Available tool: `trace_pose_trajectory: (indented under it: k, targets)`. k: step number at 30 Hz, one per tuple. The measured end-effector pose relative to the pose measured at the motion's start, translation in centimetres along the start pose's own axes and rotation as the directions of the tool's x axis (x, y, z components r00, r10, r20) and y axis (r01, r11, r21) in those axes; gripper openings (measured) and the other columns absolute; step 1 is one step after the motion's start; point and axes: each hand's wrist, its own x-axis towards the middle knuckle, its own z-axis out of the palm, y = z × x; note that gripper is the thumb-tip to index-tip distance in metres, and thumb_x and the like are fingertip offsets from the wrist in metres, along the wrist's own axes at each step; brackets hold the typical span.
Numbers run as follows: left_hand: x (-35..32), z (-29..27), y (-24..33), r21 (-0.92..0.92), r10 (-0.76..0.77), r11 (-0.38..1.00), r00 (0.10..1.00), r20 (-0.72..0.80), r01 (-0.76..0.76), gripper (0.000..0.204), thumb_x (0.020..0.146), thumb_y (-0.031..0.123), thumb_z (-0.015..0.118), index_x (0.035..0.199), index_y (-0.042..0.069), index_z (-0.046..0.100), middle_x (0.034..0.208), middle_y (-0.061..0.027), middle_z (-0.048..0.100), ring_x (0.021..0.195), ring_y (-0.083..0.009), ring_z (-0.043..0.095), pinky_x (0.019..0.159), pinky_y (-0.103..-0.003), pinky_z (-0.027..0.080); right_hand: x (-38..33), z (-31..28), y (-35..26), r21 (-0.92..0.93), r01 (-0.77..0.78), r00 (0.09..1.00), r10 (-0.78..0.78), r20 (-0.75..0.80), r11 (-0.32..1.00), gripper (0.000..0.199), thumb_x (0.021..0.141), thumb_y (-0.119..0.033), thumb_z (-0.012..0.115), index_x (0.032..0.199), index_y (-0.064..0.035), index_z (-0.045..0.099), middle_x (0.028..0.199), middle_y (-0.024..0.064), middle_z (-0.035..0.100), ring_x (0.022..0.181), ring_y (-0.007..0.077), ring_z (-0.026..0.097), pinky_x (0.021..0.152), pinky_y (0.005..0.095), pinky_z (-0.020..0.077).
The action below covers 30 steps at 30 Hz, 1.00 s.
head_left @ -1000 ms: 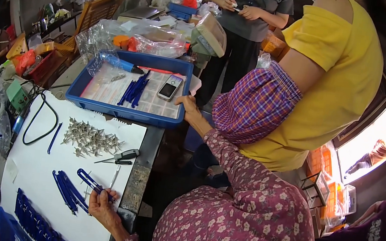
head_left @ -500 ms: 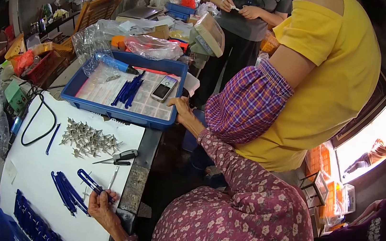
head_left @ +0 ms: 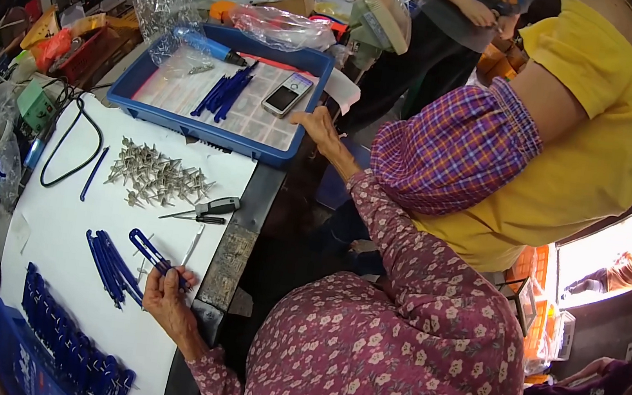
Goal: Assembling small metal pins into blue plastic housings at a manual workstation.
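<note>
Left hand: the left hand [head_left: 171, 300] is seen well below the blue tray [head_left: 183, 124], on the white sheet [head_left: 66, 238]; its fingers are closed in a pinch on the blue plastic clip [head_left: 154, 251].
Blue plastic clip: it is held by one end, the looped end pointing up towards the tray, just above the sheet.
Right hand: the right hand [head_left: 321, 130] is laid at the tray's near right corner, fingers stretched out and loosely together; nothing is gripped.
Inside the tray: a bunch of blue strips [head_left: 224, 92] and a phone [head_left: 287, 94] are laid.
Just below the tray: a heap of metal pins [head_left: 157, 174] is spread, with a black-handled tool [head_left: 208, 206] beside it.
Beside the clip: a bundle of blue pieces [head_left: 109, 267] is placed.
Right of the tray: a plaid sleeve [head_left: 456, 148] of another person is seen.
</note>
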Motion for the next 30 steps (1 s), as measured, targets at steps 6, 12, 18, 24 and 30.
trace_pose_trajectory:
  k: [6, 12, 18, 24, 30]
  targets:
    - [0.1, 0.5, 0.0, -0.003, 0.0, 1.0, 1.0, -0.001, 0.0, 0.013, 0.082, 0.008, 0.057, 0.089, -0.002, 0.055, 0.074, -0.0099, 0.059, 0.062, -0.0164, 0.058, 0.058, -0.028, 0.052, 0.3, -0.6, 0.2, 0.001, -0.261, 0.965, 0.261, 0.01, 0.965, 0.033, 0.082, -0.03, 0.054, 0.072, 0.001, 0.062, 0.071, 0.0046, 0.05, 0.074, 0.0144, 0.048, 0.067, 0.0291, 0.0385]
    - [0.1, 0.2, -0.1, 0.007, 0.007, 1.0, 1.0, -0.028, -0.007, 0.014, 0.083, 0.003, 0.055, 0.094, -0.005, 0.054, 0.074, -0.0111, 0.059, 0.061, -0.0163, 0.058, 0.056, -0.027, 0.051, 0.4, -0.7, 0.7, -0.094, -0.284, 0.959, 0.284, -0.008, 0.954, 0.044, 0.079, -0.04, 0.057, 0.066, 0.0025, 0.055, 0.058, 0.0023, 0.043, 0.059, 0.012, 0.043, 0.055, 0.0275, 0.0354]
    - [0.1, 0.0, -0.1, 0.004, 0.002, 1.0, 1.0, -0.024, -0.002, 0.014, 0.083, 0.004, 0.055, 0.094, -0.004, 0.055, 0.075, -0.0113, 0.06, 0.062, -0.0161, 0.059, 0.057, -0.027, 0.052, 2.0, -1.4, -0.1, 0.038, -0.382, 0.92, 0.384, -0.078, 0.924, 0.058, 0.085, -0.05, 0.042, 0.061, 0.0033, 0.043, 0.052, 0.0046, 0.038, 0.051, 0.0116, 0.04, 0.047, 0.0334, 0.0313]
    - [0.1, 0.6, 0.3, 0.045, 0.005, 0.999, 0.999, -0.041, -0.003, 0.012, 0.083, 0.006, 0.056, 0.09, -0.004, 0.054, 0.074, -0.0112, 0.059, 0.062, -0.0165, 0.059, 0.058, -0.027, 0.051, 3.9, -2.7, 2.6, -0.125, -0.455, 0.858, 0.396, -0.328, 0.881, 0.051, 0.086, -0.045, 0.042, 0.069, 0.0031, 0.047, 0.057, 0.0088, 0.042, 0.055, 0.0171, 0.045, 0.051, 0.0339, 0.036]
    - [-0.1, 0.7, 0.3, 0.063, 0.009, 0.998, 0.998, -0.068, -0.004, 0.015, 0.082, 0.006, 0.056, 0.093, -0.004, 0.054, 0.076, -0.0114, 0.06, 0.063, -0.0168, 0.06, 0.057, -0.028, 0.052, 9.4, -3.5, 4.6, -0.244, -0.639, 0.685, 0.395, -0.612, 0.73, 0.061, 0.068, -0.033, 0.063, 0.113, 0.0012, 0.043, 0.094, 0.019, 0.055, 0.094, 0.032, 0.052, 0.08, 0.0388, 0.0404]
